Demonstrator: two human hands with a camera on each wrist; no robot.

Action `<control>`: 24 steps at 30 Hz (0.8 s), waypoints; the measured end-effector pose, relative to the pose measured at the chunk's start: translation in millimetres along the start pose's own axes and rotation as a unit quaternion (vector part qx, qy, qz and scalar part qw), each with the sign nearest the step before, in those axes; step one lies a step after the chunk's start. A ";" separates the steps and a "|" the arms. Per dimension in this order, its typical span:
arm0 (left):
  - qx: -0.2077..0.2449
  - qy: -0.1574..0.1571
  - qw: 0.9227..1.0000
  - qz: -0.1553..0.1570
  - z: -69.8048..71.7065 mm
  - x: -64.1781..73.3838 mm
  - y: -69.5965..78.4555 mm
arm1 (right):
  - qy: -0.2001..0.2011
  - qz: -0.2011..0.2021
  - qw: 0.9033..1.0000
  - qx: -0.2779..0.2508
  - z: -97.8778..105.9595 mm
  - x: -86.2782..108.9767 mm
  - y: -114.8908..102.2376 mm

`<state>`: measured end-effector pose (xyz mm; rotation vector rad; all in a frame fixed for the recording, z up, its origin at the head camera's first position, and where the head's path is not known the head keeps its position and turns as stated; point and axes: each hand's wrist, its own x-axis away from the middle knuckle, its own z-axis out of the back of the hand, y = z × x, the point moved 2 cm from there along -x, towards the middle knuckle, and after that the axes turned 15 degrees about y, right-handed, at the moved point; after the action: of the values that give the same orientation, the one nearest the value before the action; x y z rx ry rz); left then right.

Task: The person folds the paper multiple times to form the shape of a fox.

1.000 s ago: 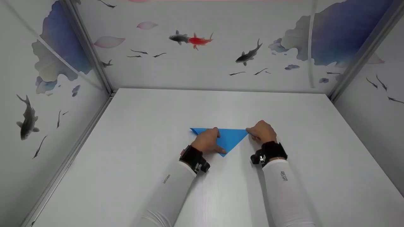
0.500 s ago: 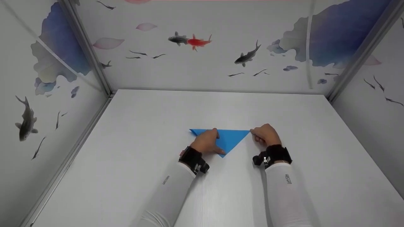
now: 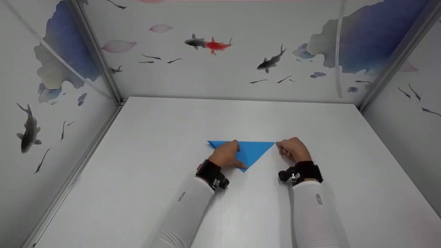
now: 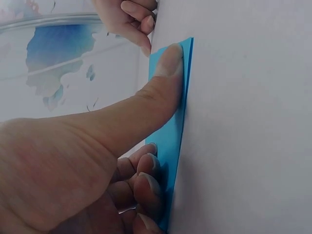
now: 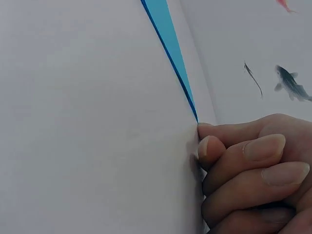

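A blue sheet of paper (image 3: pixel 255 151), folded into a triangle, lies on the white table with its long edge away from me and a point towards me. My left hand (image 3: pixel 224 154) presses it down, the thumb (image 4: pixel 169 66) near the front point and the bent fingers (image 4: pixel 148 187) farther back on the paper. At the right corner is my right hand (image 3: pixel 294 148), its fingers curled in. One fingertip (image 5: pixel 205 129) touches down right at the paper's narrow tip (image 5: pixel 194 111). Nothing shows gripped in that hand. The left corner of the triangle stands slightly lifted.
The white table (image 3: pixel 155 124) is bounded by a back wall (image 3: pixel 220 79) and side walls printed with fish and blue leaves. Metal posts (image 3: pixel 100 51) stand in the corners. Black camera straps (image 3: pixel 209 170) wrap both wrists.
My right hand has slid to the right along the far edge, from on the corner to its very tip. The left hand and the paper stay in place.
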<state>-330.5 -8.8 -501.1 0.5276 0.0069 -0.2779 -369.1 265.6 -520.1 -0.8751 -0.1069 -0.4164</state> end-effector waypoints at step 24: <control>0.031 -0.010 0.999 0.005 1.6 -2.2 -0.1 | -0.053 0.183 0.943 0.273 -74.9 54.7 -102.8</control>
<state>-332.8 -9.1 -499.7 0.5857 -0.0233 -0.2745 -365.6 133.3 -479.8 -0.3531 -0.1472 0.0196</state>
